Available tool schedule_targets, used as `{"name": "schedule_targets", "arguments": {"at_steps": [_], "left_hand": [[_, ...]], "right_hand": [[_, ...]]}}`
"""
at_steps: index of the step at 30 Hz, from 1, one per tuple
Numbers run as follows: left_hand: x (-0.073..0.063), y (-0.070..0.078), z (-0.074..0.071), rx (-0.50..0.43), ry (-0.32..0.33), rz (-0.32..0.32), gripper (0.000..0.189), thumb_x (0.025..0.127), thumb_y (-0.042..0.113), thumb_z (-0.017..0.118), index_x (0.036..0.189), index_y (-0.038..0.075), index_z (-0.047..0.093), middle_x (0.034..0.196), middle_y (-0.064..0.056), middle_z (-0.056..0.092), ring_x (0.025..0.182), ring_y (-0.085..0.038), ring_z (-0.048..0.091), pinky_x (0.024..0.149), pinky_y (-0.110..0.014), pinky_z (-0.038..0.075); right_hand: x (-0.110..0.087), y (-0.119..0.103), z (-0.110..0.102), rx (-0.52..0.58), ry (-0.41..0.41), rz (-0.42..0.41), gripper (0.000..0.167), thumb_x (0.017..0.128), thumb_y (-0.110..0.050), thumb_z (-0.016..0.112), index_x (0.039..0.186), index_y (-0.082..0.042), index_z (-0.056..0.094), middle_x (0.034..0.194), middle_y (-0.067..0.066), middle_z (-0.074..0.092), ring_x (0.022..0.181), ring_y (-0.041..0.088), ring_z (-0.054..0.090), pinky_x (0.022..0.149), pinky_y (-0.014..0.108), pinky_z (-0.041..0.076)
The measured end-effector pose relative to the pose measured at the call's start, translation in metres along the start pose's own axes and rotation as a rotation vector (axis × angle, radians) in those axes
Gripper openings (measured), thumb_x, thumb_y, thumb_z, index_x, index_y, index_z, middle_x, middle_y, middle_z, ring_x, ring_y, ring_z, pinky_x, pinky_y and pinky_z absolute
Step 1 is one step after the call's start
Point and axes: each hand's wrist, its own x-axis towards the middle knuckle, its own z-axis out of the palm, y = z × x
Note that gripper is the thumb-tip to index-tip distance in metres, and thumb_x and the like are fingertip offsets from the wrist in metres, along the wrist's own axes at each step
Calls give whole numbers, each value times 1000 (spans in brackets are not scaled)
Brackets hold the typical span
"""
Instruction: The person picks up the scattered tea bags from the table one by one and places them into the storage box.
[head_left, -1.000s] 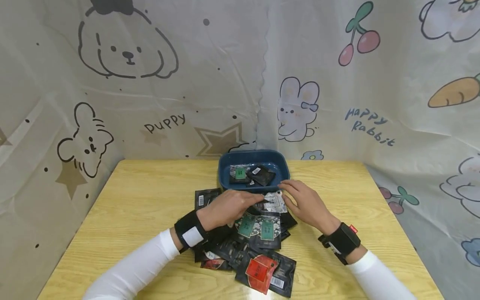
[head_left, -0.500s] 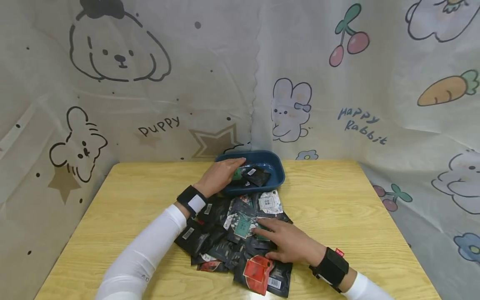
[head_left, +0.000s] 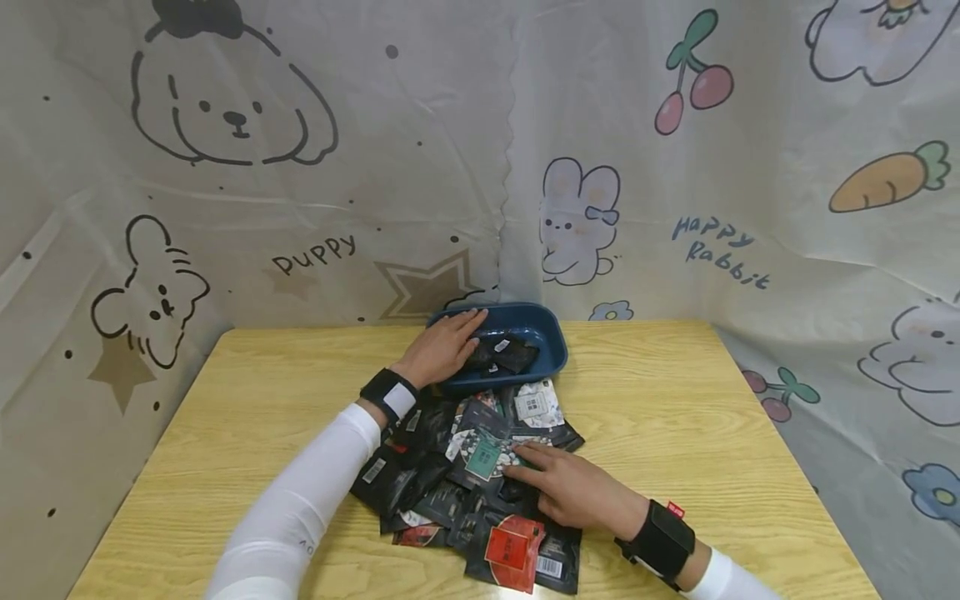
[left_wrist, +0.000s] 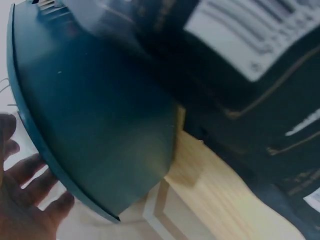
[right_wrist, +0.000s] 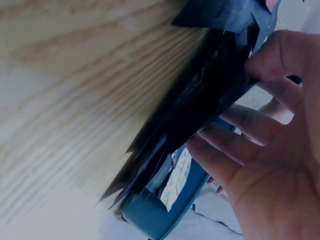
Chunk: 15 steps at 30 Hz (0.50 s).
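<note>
A blue plastic basin stands at the back of the table with black packets inside. My left hand lies over its left side, fingers fairly straight; in the left wrist view its fingers are at the rim. In front of the basin is a loose pile of flat black packets. One packet with a green label lies on top. My right hand rests on the pile's right side, fingertips touching by that packet. In the right wrist view its fingers are extended and its thumb is beside the packet edges.
A red-labelled packet lies at the pile's near end, and a white-patterned packet lies close to the basin's front wall. The light wooden table ends at a printed curtain behind the basin.
My left hand has moved from above the pile up to the basin's left side. My right hand has come from the basin's front right corner back onto the pile.
</note>
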Motion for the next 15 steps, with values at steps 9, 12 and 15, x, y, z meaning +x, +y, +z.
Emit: {"name": "schedule_targets", "arguments": {"at_steps": [9,12,15], "left_hand": [[-38,19,-11,-55,101,98,54,100,21,55,151,11,38,152,-11,38,134,-28,43,110,-45,36],[-61,36,-18,-91,85,161,50,99,22,57,147,10,45,149,-10,43,131,-26,47,104,-44,43],[-84,55,-21,-141,-24,208,51,98,28,59,145,11,48,148,-9,44,131,-25,48,101,-43,46]], "right_hand": [[-9,0,-13,-39,115,-8,57,83,-5,76,135,-21,60,135,10,57,115,25,61,89,35,54],[-14,0,-27,-8,180,13,51,84,5,69,130,-18,64,128,9,62,106,22,65,82,33,57],[-21,4,-42,59,233,35,43,89,4,63,128,-15,65,125,7,65,105,20,66,80,34,57]]}}
